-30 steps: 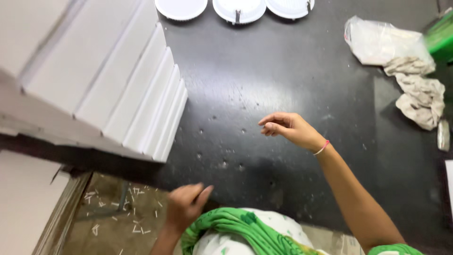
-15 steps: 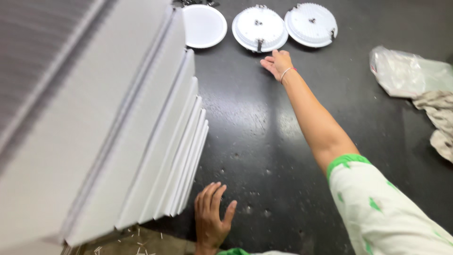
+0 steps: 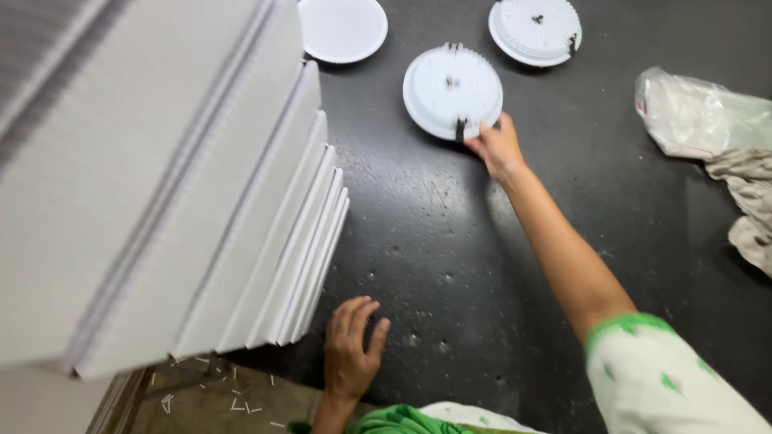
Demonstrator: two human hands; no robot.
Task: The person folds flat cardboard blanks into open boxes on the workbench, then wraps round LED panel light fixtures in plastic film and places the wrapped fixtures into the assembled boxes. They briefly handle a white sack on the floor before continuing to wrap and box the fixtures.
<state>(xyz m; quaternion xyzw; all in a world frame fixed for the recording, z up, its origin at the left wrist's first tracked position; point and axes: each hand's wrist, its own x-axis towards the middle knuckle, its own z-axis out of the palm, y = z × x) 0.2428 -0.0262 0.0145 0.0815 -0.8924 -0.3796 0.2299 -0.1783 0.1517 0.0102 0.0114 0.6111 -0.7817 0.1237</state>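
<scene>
My right hand [image 3: 497,145] reaches far forward and grips the near rim of a round white lamp housing [image 3: 450,87] that lies on the black table [image 3: 450,241]. Its finned back faces up, with a black spring clip at the near edge. My left hand [image 3: 351,347] rests flat on the table's near edge with fingers spread, holding nothing. A second finned round housing [image 3: 535,29] lies further back on the right. A flat white disc [image 3: 342,28] lies at the back, left of the held one.
A leaning stack of white flat boxes [image 3: 177,185] fills the left side and overhangs the table. At the right lie a clear plastic bag [image 3: 704,112] and a crumpled grey cloth [image 3: 752,201]. Small white scraps litter the brown floor [image 3: 217,398] below.
My right hand stretched from mid-table to the back and took hold of the middle round housing, which has slid nearer. My left hand moved from the lap onto the table edge.
</scene>
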